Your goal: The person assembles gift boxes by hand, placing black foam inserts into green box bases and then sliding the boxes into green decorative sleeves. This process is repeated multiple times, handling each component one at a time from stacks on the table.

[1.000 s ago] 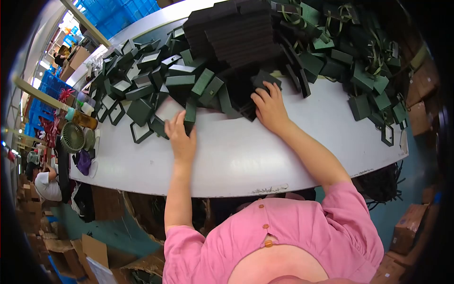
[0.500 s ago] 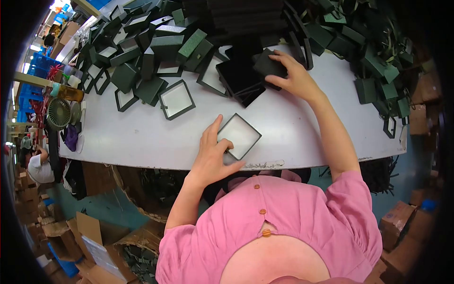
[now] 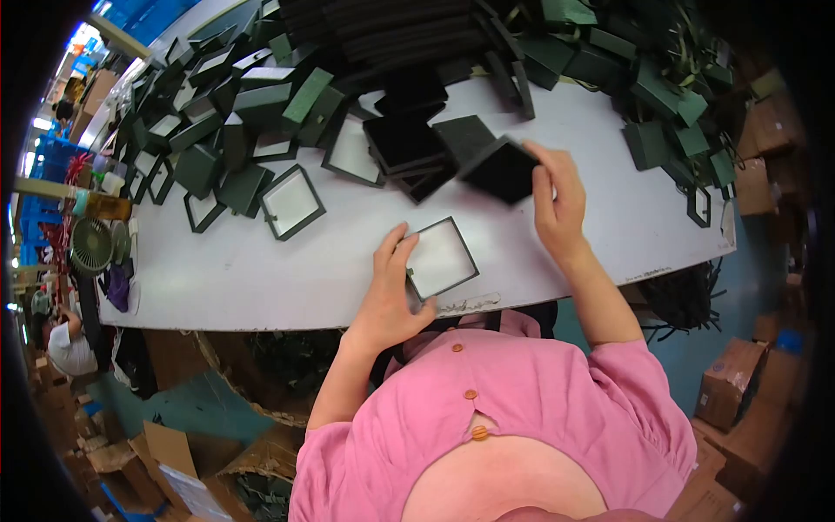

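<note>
My left hand (image 3: 391, 283) holds the left side of an open square tray (image 3: 444, 259) with a white inside and dark green rim, lying near the table's front edge. Between the thumb and fingers of my right hand (image 3: 561, 196) is a black square pad (image 3: 501, 171), tilted and raised above the table. Just left of that pad lie more black pads (image 3: 404, 143), loosely stacked, and a dark flat piece (image 3: 464, 137). Another white-lined tray (image 3: 293, 202) rests farther left.
Dark green boxes (image 3: 263, 104) are heaped at the back left of the white table (image 3: 348, 278), and more green boxes (image 3: 657, 91) at the back right. Tall black stacks (image 3: 374, 35) stand at the back. A small fan (image 3: 90, 245) is at the far left.
My right hand has lifted a black pad and brought it nearer to me. The tray at my left hand has turned slightly. The whole view has shifted a little.
</note>
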